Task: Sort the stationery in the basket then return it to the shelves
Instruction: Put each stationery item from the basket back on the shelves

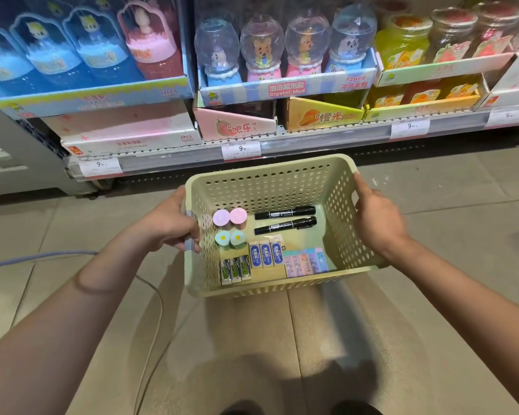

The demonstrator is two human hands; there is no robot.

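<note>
A pale green perforated basket [270, 181] is held above the tiled floor in front of the shelves. My left hand [171, 226] grips its left rim and my right hand [375, 220] grips its right rim. Inside lie two black markers [285, 220], two pink round items [229, 217], two teal flower-shaped items [229, 238], three blue-and-white erasers [265, 254], three green-labelled erasers [235, 269] and several pastel erasers [306, 262], grouped by kind.
The low shelf [282, 139] ahead carries display boxes of toy slime bottles, globe-topped jars [282, 49] and fruit-labelled jars [438, 40], with price tags along its edge. A cable [150, 295] trails over the floor at left. My shoes show at the bottom edge.
</note>
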